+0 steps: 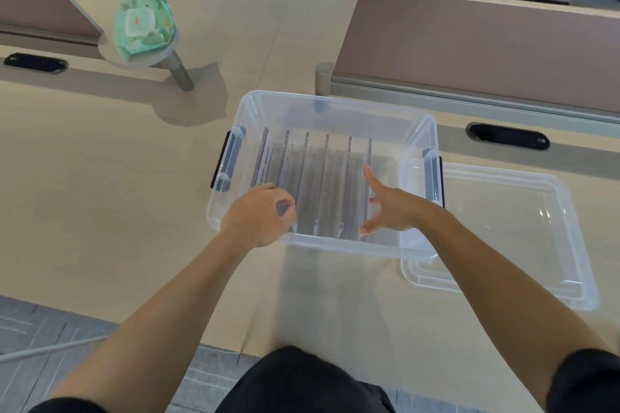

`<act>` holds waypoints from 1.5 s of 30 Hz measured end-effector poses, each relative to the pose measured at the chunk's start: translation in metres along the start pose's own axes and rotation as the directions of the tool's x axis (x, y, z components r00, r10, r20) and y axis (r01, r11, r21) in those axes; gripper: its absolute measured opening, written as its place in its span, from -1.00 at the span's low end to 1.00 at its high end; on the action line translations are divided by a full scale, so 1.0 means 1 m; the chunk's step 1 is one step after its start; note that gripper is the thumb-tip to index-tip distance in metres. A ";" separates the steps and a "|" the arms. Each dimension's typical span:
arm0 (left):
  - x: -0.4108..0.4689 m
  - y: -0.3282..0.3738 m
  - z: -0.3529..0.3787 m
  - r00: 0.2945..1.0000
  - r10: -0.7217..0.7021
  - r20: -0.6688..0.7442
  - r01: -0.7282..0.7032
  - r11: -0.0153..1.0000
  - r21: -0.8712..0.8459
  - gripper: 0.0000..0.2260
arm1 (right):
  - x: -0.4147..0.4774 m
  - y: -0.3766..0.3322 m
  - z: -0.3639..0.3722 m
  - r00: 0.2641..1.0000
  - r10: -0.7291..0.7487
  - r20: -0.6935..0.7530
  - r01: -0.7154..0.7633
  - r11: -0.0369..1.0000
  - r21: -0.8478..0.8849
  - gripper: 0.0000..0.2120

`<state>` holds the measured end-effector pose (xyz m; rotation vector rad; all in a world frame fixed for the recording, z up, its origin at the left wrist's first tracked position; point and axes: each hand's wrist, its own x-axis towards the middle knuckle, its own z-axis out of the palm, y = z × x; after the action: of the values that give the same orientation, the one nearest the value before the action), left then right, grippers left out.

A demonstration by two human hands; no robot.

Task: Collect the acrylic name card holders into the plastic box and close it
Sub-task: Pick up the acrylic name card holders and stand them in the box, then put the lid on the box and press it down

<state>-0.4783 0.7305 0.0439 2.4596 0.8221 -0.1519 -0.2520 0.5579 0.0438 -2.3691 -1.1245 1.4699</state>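
Observation:
A clear plastic box (pixel 335 104) stands open on the desk in the middle of the head view. Several clear acrylic name card holders (pixel 327 178) stand upright side by side inside it. My left hand (pixel 258 214) reaches over the box's near left corner, fingers curled around the near end of a holder on the left. My right hand (pixel 391 208) is inside the box with fingers spread, fingertips against the rightmost holder. The clear lid (pixel 510 231) lies flat on the desk to the right of the box, partly under it.
A green pack of wet wipes (pixel 144 25) rests on a small round stand at the back left. Pink desk dividers (pixel 469 43) rise behind the box and at the far left. Black cable grommets (pixel 508 136) are set in the desk.

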 end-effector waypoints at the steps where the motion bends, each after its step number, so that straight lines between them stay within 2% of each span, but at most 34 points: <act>1: 0.000 -0.001 0.000 1.000 0.009 0.002 -0.009 1.000 0.003 -0.77 | 0.000 0.000 0.000 1.000 -0.002 -0.006 0.002 1.000 0.001 0.23; 20: 0.005 -0.003 0.001 0.998 0.058 -0.014 -0.058 0.998 -0.005 -0.79 | 0.003 0.002 0.002 0.999 -0.020 -0.039 0.019 1.000 -0.006 0.21; 23: 0.005 0.009 -0.002 0.994 0.102 -0.031 -0.103 0.993 -0.048 -0.76 | -0.025 -0.015 -0.005 0.978 -0.024 -0.208 0.018 0.999 -0.030 0.05; 26: 0.009 0.039 0.001 0.982 0.187 -0.017 -0.187 0.973 -0.131 -0.71 | -0.067 -0.022 -0.019 0.939 -0.026 -0.344 -0.008 0.995 -0.098 -0.29; 28: 0.013 0.069 0.008 0.966 0.257 -0.012 -0.255 0.949 -0.184 -0.73 | -0.098 -0.013 -0.027 0.911 0.008 -0.412 -0.045 0.996 -0.081 -0.46; 30: 0.016 0.102 0.014 0.952 0.306 -0.006 -0.299 0.923 -0.242 -0.76 | -0.128 0.007 -0.036 0.881 0.046 -0.471 -0.084 0.995 -0.059 -0.57; 33: 0.024 0.151 0.027 0.931 0.364 0.024 -0.343 0.897 -0.278 -0.78 | -0.163 0.053 -0.051 0.837 0.114 -0.536 -0.162 0.986 -0.043 -0.60; 36: 0.040 0.199 0.041 0.908 0.417 0.039 -0.399 0.891 -0.219 -0.75 | -0.180 0.111 -0.069 0.812 0.193 -0.550 -0.236 0.972 -0.008 -0.58; 40: 0.072 0.261 0.063 0.884 0.459 0.084 -0.454 0.888 -0.075 -0.65 | -0.171 0.188 -0.093 0.830 0.226 -0.510 -0.245 0.969 0.031 -0.47; 42: 0.092 0.288 0.077 0.906 0.403 0.130 -0.411 0.911 0.040 -0.58 | -0.157 0.221 -0.109 0.850 0.217 -0.481 -0.236 0.972 0.022 -0.40; 45: 0.126 0.322 0.097 0.937 0.184 0.297 -0.255 0.941 0.222 -0.34 | -0.128 0.264 -0.130 0.881 0.198 -0.429 -0.231 0.973 -0.026 -0.27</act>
<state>-0.1823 0.5301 0.0742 2.6703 0.4223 -0.5315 -0.0392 0.3202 0.0784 -2.7549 -0.8422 0.8930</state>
